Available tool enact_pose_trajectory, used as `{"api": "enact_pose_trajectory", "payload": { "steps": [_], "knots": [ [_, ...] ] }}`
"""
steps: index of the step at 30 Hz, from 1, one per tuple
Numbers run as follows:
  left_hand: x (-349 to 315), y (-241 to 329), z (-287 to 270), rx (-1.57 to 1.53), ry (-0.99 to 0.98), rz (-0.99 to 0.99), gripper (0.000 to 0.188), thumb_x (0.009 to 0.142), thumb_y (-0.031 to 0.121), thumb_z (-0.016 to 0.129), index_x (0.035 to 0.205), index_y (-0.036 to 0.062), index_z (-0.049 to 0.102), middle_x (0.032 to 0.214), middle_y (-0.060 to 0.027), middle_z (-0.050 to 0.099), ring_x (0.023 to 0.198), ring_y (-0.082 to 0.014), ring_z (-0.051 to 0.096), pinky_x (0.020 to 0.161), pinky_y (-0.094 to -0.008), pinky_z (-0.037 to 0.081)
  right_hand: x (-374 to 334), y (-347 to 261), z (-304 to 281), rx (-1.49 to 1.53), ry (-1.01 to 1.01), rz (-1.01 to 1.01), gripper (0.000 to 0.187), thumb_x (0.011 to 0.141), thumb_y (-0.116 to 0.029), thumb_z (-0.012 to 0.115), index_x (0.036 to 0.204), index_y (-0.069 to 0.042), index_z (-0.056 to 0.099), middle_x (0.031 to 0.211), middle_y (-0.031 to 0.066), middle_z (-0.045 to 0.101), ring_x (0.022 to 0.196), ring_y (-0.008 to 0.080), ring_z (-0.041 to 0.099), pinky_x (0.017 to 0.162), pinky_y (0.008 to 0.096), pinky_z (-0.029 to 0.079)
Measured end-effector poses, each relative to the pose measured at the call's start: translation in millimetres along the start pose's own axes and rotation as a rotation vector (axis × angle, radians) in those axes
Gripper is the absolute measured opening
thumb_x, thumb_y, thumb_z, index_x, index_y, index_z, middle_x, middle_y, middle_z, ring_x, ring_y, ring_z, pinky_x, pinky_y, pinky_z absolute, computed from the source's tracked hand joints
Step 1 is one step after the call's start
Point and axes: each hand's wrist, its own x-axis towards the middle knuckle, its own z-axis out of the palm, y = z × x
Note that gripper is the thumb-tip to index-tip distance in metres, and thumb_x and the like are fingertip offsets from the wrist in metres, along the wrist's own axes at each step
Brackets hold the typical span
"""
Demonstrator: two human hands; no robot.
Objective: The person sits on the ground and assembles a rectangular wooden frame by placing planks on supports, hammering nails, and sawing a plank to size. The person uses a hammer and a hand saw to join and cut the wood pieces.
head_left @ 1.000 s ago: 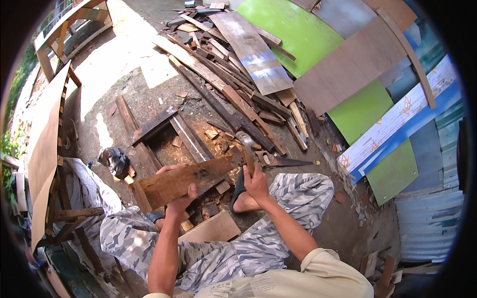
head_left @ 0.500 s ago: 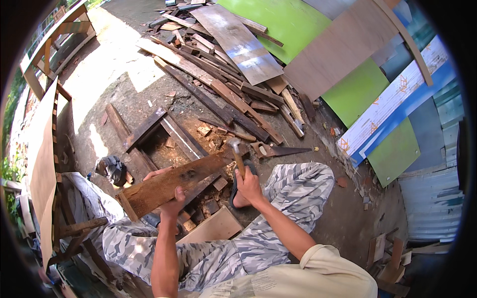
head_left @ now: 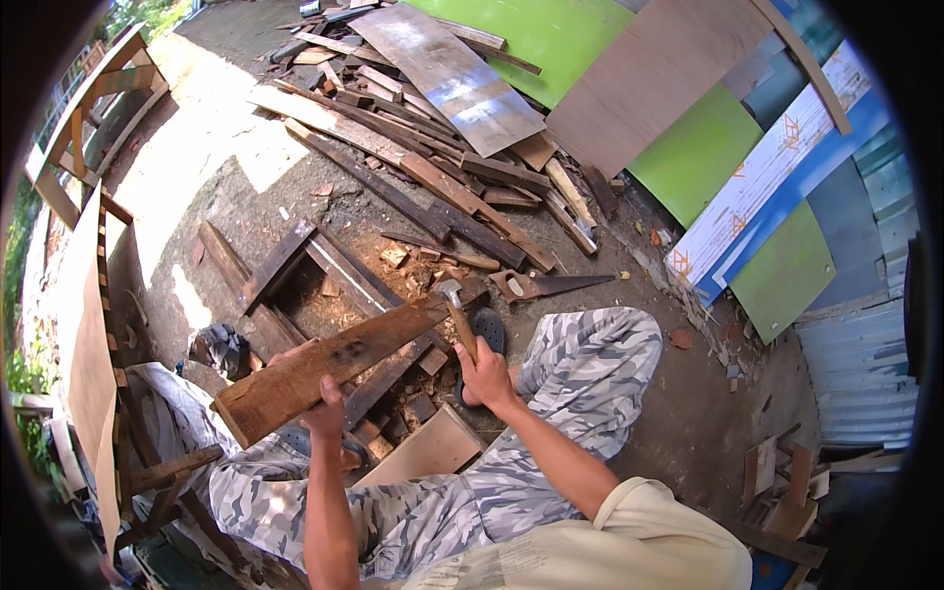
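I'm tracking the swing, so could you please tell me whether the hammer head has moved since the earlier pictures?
Yes. The hammer head has come down: a second ago it stood raised above the plank, and now it meets the plank's far end, gripped by the right hand.

Sunlit dirt yard [head_left: 211,147], leaning green panels [head_left: 688,157]

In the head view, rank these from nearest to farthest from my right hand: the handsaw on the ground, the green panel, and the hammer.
1. Hammer: gripped in the right hand, head at the plank's end.
2. Handsaw: on the ground just beyond, to the right.
3. Green panel: leaning at the far top.
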Motion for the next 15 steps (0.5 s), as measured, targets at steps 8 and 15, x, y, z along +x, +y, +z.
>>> {"api": "enact_pose_trajectory", "payload": {
  "steps": [8, 15],
  "knots": [
    [-13.4, -17.0, -12.7, 0.210, 0.104, -0.071, 0.070, 0.088, 0.007, 0.057, 0.150, -0.0018, 0.026, 0.137, -0.0152, 0.051, 0.127, -0.0259, 0.049, 0.112, -0.0401, 0.036, 23.9, -55.0, -20.5, 0.133, 0.112, -0.167, 0.030, 0.102, -0.030, 0.060, 0.096, -0.002, 0.053, 0.071, 0.0272, 0.062, 0.069, 0.0486, 0.064, 0.054, 0.0527, 0.046],
    [-12.4, -18.6, -7.9, 0.083, 0.078, -0.168, 0.068, 0.090, 0.010, 0.058, 0.150, -0.0029, 0.029, 0.139, -0.0149, 0.050, 0.128, -0.0259, 0.049, 0.113, -0.0397, 0.034, 16.1, 27.8, 23.5, -0.047, 0.037, 0.164, 0.041, 0.102, -0.040, 0.054, 0.104, 0.001, 0.055, 0.083, 0.0307, 0.067, 0.085, 0.0542, 0.064, 0.071, 0.0605, 0.049]
  ]
}}
